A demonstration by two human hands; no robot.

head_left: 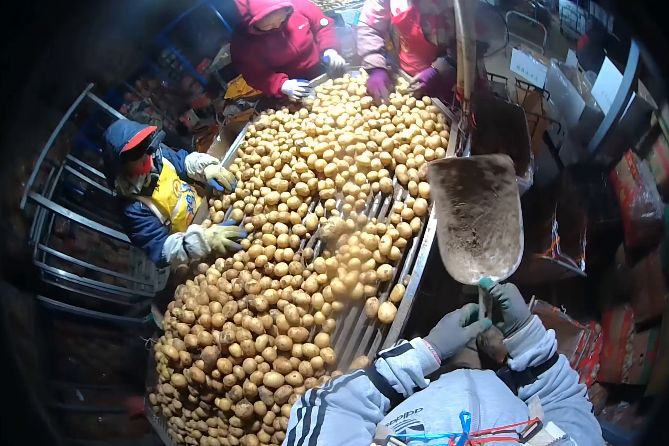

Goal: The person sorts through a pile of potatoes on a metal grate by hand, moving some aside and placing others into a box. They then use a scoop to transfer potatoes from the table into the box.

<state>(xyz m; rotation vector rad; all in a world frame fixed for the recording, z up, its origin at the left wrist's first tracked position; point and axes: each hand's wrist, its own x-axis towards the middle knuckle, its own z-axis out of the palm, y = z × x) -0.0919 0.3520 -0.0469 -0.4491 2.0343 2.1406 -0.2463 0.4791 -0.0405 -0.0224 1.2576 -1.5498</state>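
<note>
Right hand (508, 306) and left hand (453, 331), both gloved, clasp the shovel (476, 215) below its blade, which points up and away, long axis near vertical, just right of the potato-heaped bench (416, 273).

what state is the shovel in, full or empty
Empty: the shovel carries only a coat of dirt on its blade; the potatoes all lie on the table beside it. Left hand and right hand grip its handle.
</note>
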